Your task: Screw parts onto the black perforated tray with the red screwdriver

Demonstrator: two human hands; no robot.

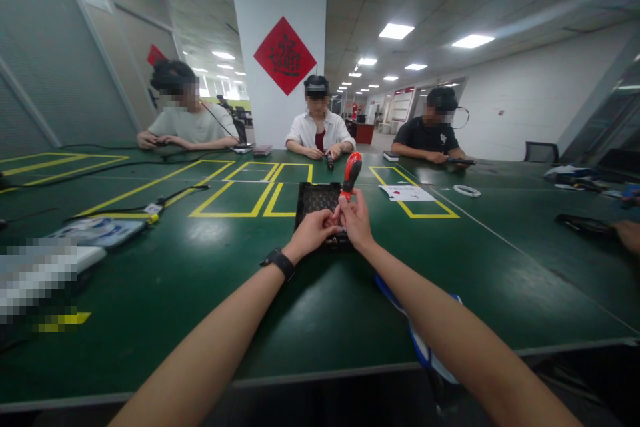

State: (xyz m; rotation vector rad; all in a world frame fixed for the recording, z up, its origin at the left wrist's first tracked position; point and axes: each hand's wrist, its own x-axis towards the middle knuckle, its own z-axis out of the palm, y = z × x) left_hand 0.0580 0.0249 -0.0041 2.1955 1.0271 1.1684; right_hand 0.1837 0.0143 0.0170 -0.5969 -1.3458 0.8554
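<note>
A screwdriver with a red and black handle (pixel 353 172) stands nearly upright in my right hand (pixel 357 220), whose fingers close round its lower part. Its tip is hidden behind my fingers. My left hand (pixel 316 232) has its fingertips drawn together close to the right hand, over the near part of an open black case (pixel 311 195). Whether those left fingers hold a small piece I cannot make out. The case lies on the green table (pixel 210 327), its patterned inside showing at the back. On my left wrist is a black watch band (pixel 279 263).
Yellow tape outlines (pixel 225 215) mark the table. A printed sheet (pixel 407 193) and a white ring (pixel 467 191) lie right of the case. Flat packages (pixel 107 230) and cables are at left. A blue-edged item (pixel 420 340) lies under my right forearm. Several people sit around.
</note>
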